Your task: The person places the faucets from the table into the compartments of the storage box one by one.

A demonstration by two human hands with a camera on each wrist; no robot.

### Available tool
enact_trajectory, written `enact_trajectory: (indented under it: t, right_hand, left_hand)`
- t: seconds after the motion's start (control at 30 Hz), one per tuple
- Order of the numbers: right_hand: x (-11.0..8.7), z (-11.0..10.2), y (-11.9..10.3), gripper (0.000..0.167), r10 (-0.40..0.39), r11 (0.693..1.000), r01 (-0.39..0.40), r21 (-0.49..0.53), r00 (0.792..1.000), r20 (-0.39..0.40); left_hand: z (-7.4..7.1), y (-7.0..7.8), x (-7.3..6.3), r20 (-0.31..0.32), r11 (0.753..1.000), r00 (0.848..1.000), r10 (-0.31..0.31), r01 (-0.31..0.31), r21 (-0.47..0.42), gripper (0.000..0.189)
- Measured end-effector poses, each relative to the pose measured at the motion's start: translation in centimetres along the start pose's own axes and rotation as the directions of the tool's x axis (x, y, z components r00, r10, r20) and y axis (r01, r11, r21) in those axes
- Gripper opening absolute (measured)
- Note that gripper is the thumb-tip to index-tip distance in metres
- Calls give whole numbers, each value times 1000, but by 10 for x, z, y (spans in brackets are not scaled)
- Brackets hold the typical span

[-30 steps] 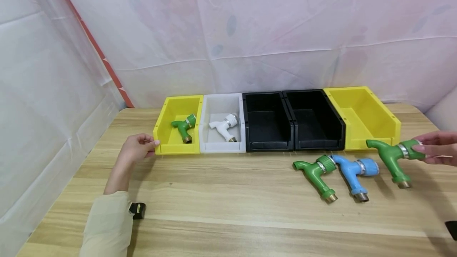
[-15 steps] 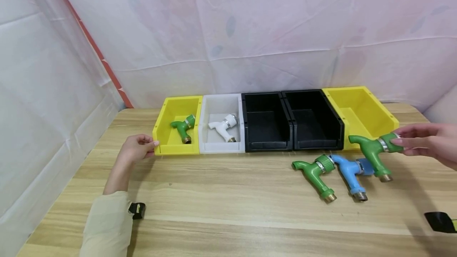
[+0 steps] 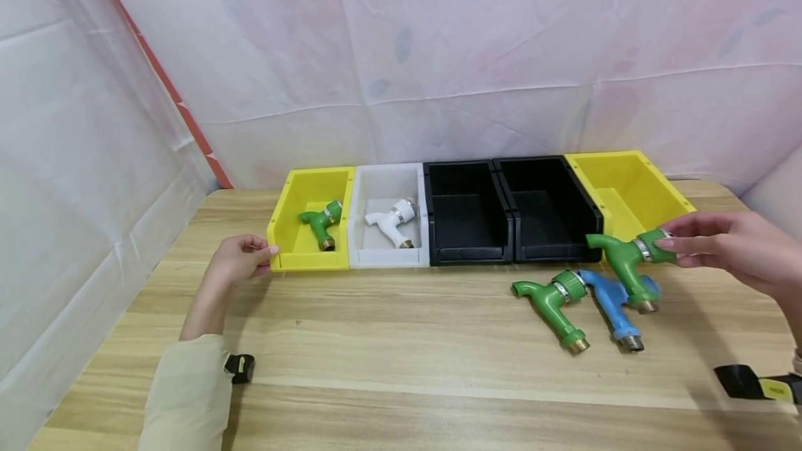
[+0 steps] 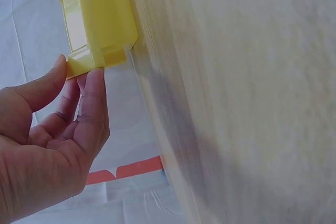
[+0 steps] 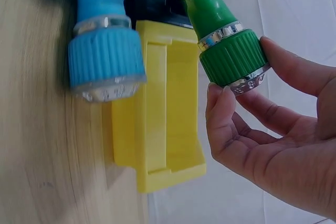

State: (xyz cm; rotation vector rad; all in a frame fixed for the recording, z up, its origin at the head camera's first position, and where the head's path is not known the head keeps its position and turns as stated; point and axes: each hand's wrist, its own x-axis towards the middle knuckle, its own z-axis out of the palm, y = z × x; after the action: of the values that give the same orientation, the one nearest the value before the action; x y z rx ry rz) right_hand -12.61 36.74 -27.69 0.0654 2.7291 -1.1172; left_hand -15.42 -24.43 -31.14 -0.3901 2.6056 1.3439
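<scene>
My right hand pinches the ribbed knob end of a green faucet, its thumb and fingertips on the chrome end in the right wrist view. In the head view this faucet overlaps a blue faucet on the table. Left of the blue one lies another green faucet. At the far left, my left hand pinches the front corner of a yellow bin between thumb and fingers. Inside that bin lies a green faucet; the white bin beside it holds a white faucet.
Two black bins and a second yellow bin continue the row to the right. The bins stand along the back of the wooden table, before a hanging pale cloth. A black wrist device sits below the right hand.
My right hand has carried the green faucet leftward, from right of the blue faucet to over its knob. My left hand stays at the yellow bin's corner.
</scene>
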Motion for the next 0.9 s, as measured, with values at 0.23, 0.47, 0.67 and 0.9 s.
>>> enact_trajectory:
  t: [0.23,0.47,0.67,0.9]
  right_hand:
    - [3,8,-7,47,-46,999,46,3,999,-17]
    - [7,15,-16,50,-46,998,46,38,999,-2]
    - [10,20,-20,43,-73,993,75,87,997,-21]
    - [10,25,-31,51,-58,997,57,49,998,13]
  left_hand:
    - [0,1,-1,-2,1000,1000,-9,9,-8,28]
    - [0,2,-1,1,999,1000,-4,4,-33,27]
    - [0,3,-1,6,999,1000,2,-2,-36,27]
    - [0,3,-2,-1,1000,1000,-19,19,-7,28]
